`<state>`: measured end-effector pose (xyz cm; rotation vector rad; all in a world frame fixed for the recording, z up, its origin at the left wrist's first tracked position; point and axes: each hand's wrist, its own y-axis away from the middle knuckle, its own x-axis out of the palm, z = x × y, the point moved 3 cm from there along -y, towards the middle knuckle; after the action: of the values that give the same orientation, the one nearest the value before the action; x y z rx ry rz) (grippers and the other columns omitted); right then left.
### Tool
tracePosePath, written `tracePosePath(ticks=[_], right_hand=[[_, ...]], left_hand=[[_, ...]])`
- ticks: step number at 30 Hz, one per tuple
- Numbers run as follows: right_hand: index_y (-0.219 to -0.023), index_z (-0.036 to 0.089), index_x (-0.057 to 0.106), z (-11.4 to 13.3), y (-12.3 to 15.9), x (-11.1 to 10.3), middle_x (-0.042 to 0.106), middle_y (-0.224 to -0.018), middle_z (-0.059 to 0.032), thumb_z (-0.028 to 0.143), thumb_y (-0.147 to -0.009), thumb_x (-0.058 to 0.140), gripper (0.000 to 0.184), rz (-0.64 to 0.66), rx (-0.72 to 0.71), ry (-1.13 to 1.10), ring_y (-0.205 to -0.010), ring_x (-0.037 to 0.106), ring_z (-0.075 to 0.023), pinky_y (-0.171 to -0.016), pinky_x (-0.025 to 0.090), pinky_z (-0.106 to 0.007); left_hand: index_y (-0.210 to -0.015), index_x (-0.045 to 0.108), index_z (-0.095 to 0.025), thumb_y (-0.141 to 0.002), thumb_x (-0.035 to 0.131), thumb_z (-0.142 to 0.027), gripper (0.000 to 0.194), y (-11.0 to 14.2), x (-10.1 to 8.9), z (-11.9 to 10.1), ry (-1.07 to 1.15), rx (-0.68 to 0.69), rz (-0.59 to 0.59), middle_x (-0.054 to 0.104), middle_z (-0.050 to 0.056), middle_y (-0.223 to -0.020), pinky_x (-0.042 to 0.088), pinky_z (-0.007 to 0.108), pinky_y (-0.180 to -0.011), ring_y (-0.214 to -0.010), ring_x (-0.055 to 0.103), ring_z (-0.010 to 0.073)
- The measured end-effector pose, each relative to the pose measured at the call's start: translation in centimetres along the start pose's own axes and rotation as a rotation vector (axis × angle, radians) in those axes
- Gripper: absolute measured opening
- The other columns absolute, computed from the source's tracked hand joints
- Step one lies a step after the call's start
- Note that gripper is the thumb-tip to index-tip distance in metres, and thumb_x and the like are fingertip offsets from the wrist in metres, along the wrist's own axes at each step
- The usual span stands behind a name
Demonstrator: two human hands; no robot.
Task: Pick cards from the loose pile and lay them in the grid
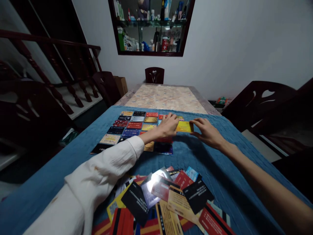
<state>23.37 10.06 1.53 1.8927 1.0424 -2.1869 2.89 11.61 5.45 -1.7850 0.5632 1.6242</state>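
Note:
A yellow plastic card is held between my two hands, just right of the rows of laid-out cards. My left hand grips its left edge and covers part of the rows. With thumb and fingers, my right hand pinches the card's right end. The neat rows hold several cards, among them a blue card, a red card and a black card. Closer to me lies a loose heap of overlapping cards, including a black card and a tan card.
A blue cloth covers the near part of the table; a patterned tabletop lies beyond. Dark wooden chairs stand around it. At left runs a wooden railing. A glass-shelved cabinet is set in the far wall.

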Motion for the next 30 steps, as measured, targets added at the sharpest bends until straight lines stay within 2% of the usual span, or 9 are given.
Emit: tracePosePath(ticks=[5, 12, 15, 19, 24, 30], right_hand=[[-0.131, 0.022, 0.059, -1.9, -2.0, 1.7, 0.06, -0.125, -0.014, 0.034, -0.087, 0.061, 0.045, 0.044, 0.054, -0.019, -0.108, 0.055, -0.0314, -0.092, 0.049, -0.044], [-0.128, 0.017, 0.062, -4.1, -2.8, 4.7, 0.062, -0.126, -0.0155, 0.029, -0.084, 0.063, 0.045, 0.169, 0.132, -0.083, -0.108, 0.057, -0.0304, -0.093, 0.047, -0.042], [-0.126, 0.017, 0.064, -4.9, -3.3, 5.7, 0.063, -0.125, -0.0146, 0.029, -0.083, 0.065, 0.044, 0.225, 0.154, -0.097, -0.109, 0.058, -0.0291, -0.093, 0.046, -0.039], [-0.125, 0.016, 0.065, -5.8, -4.2, 6.5, 0.065, -0.123, -0.0145, 0.028, -0.08, 0.068, 0.046, 0.252, 0.177, -0.105, -0.108, 0.06, -0.028, -0.092, 0.046, -0.037], [-0.122, 0.016, 0.068, -6.4, -5.3, 7.2, 0.068, -0.119, -0.0129, 0.029, -0.079, 0.07, 0.045, 0.272, 0.203, -0.12, -0.098, 0.064, -0.024, -0.087, 0.048, -0.031], [-0.116, 0.018, 0.071, -6.7, -5.8, 7.7, 0.072, -0.111, -0.0109, 0.026, -0.077, 0.071, 0.04, 0.287, 0.224, -0.116, -0.09, 0.065, -0.0226, -0.083, 0.048, -0.03]], left_hand=[[-0.103, 0.062, -0.015, -0.082, 0.061, -0.018, 0.021, -2.1, 0.5, 1.4, 0.053, -0.066, 0.01, 0.058, 0.013, -0.121, 0.044, 0.048, -0.098, -0.124, 0.042, 0.0333], [-0.105, 0.063, -0.015, -0.079, 0.065, -0.02, 0.026, -4.2, 4.0, 2.2, 0.092, -0.124, 0.052, 0.06, 0.014, -0.124, 0.043, 0.048, -0.098, -0.124, 0.042, 0.0335], [-0.107, 0.064, -0.015, -0.08, 0.063, -0.019, 0.027, -4.8, 4.9, 2.7, 0.117, -0.158, 0.078, 0.061, 0.014, -0.126, 0.043, 0.048, -0.098, -0.126, 0.042, 0.0329], [-0.108, 0.065, -0.014, -0.079, 0.063, -0.02, 0.029, -5.8, 5.2, 3.5, 0.138, -0.187, 0.1, 0.063, 0.013, -0.124, 0.046, 0.046, -0.096, -0.126, 0.044, 0.0335], [-0.108, 0.067, -0.015, -0.076, 0.061, -0.016, 0.032, -7.1, 5.7, 4.2, 0.138, -0.222, 0.116, 0.066, 0.012, -0.118, 0.046, 0.047, -0.095, -0.126, 0.044, 0.0343], [-0.104, 0.068, -0.014, -0.073, 0.059, -0.012, 0.032, -7.6, 6.6, 4.5, 0.138, -0.244, 0.136, 0.067, 0.014, -0.113, 0.045, 0.05, -0.097, -0.127, 0.043, 0.0335]])
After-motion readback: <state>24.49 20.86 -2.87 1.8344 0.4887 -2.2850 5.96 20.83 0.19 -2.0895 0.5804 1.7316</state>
